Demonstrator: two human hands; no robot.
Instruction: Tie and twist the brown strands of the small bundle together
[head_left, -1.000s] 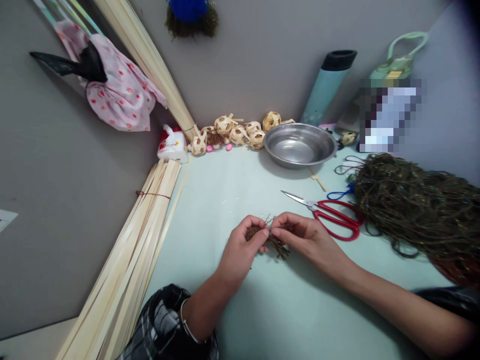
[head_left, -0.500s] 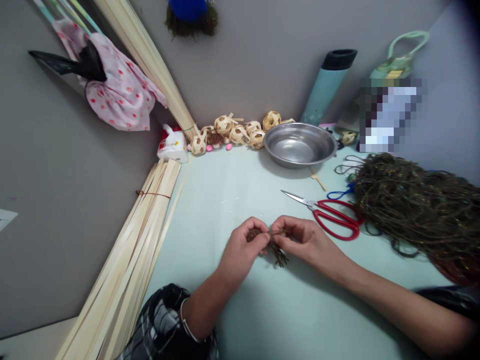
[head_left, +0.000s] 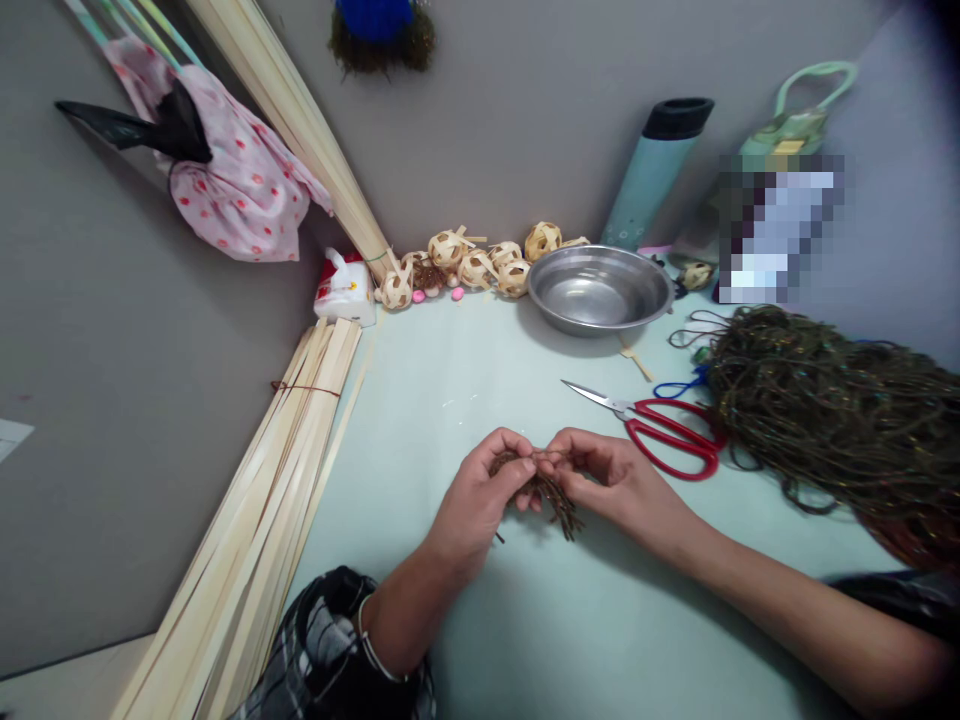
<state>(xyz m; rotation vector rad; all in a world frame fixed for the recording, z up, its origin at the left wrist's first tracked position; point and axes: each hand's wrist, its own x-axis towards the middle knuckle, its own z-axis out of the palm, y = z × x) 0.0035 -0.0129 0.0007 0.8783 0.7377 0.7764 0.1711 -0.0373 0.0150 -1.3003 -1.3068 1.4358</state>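
Note:
A small bundle of brown cord strands [head_left: 559, 505] hangs between my two hands, its cut ends fanned downward to the right. My left hand [head_left: 486, 490] is closed around the bundle's top, thumb against fingers. Close beside it, my right hand [head_left: 611, 475] pinches a thin strand of the cord at the top of the bundle. The fingertips of both hands almost meet and hide part of the strands. Beyond my right hand lie scissors with red handles [head_left: 675, 435], their blades partly apart and pointing left.
A large heap of dark cord [head_left: 840, 410] fills the right side. At the back stand a steel bowl [head_left: 600, 290], several woven strip balls [head_left: 476, 268], a teal bottle [head_left: 652, 175] and a tissue pack [head_left: 345, 290]. Bundled pale strips [head_left: 277, 480] lean along the left edge.
My hands have shifted slightly, with the right fingers now nearer the left fingertips and slightly higher. More of the brown strands shows below them.

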